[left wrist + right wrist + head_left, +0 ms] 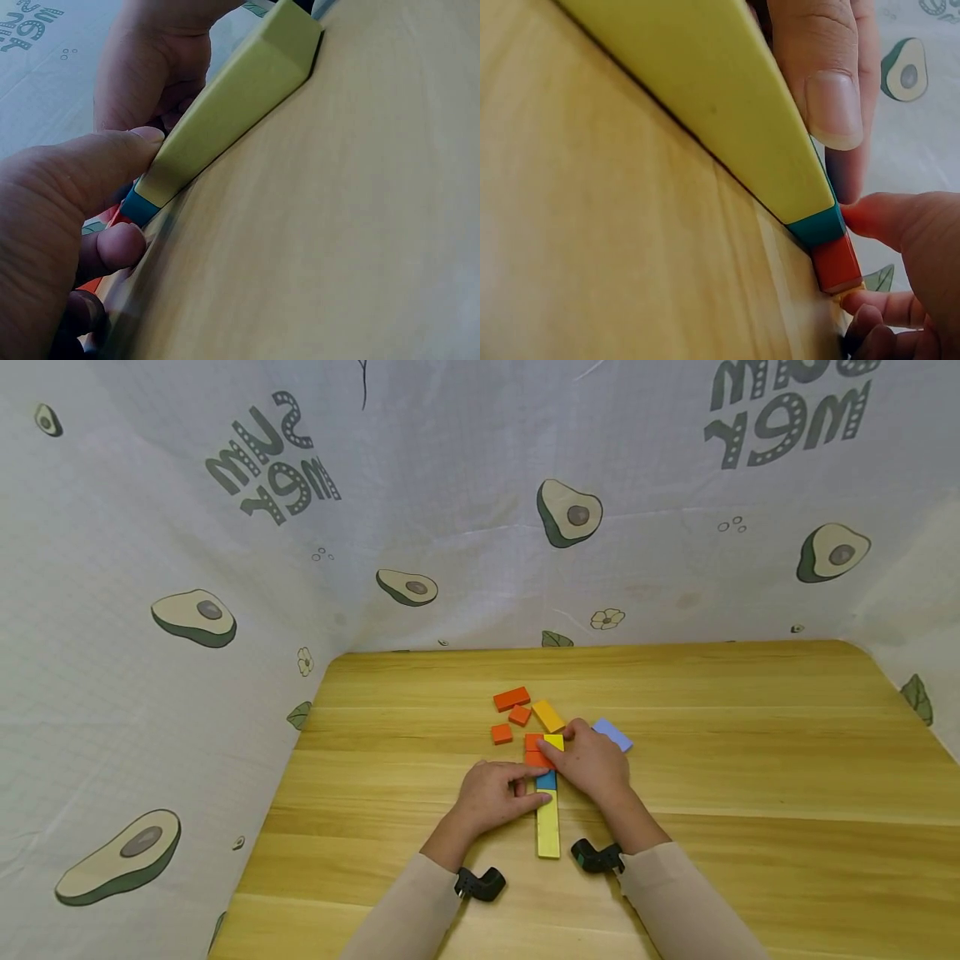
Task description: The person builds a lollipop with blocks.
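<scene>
The right hand (596, 764) is pinching the small yellow block (553, 742), its thumb partly covering the paired orange blocks (532, 760). The left hand (487, 795) is touching the long yellow block (548, 835) and overlapping the blue block (547, 781); its far fingers are hidden, so I cannot tell whether it is gripping. Beyond, the right hand is partly blocking a lilac block (613, 734), while an amber block (548, 716) is lying on the desk (750, 760).
</scene>
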Demonstrator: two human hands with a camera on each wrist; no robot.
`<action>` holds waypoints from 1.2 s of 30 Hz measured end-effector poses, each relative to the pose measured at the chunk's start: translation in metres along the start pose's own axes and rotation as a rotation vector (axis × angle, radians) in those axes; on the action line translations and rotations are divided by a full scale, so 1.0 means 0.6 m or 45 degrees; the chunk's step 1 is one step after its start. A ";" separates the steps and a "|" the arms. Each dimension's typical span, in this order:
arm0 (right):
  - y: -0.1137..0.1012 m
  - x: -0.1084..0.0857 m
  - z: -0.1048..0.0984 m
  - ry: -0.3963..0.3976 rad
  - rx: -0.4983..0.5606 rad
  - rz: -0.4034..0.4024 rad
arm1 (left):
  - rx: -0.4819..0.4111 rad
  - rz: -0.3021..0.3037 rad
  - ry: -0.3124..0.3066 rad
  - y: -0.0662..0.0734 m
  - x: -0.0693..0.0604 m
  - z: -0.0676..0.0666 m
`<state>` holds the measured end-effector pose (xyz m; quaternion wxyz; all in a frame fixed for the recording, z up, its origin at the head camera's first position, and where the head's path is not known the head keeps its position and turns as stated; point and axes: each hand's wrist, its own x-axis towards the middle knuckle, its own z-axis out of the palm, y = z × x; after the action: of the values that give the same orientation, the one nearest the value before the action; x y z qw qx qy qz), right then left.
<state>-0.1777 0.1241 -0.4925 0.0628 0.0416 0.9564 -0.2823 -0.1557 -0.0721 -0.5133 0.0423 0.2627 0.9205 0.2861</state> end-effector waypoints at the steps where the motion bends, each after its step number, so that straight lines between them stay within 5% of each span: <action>1: 0.000 0.000 -0.001 -0.006 0.002 0.001 | 0.003 0.001 0.000 0.000 0.000 0.000; 9: 0.012 0.003 -0.040 -0.106 0.148 -0.039 | 0.001 0.035 0.023 0.000 0.000 0.001; 18: 0.056 0.006 -0.109 -0.063 0.188 -0.018 | -0.010 0.030 0.027 -0.001 0.000 0.000; 25: 0.087 0.010 -0.122 -0.181 0.111 -0.047 | -0.003 0.033 0.027 -0.004 -0.004 0.002; 36: 0.089 0.007 -0.115 -0.295 0.102 -0.029 | -0.015 0.015 0.019 -0.002 -0.003 0.003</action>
<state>-0.1823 0.2068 -0.4642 0.1680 0.0004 0.9311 -0.3237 -0.1544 -0.0731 -0.5154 0.0355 0.2656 0.9175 0.2938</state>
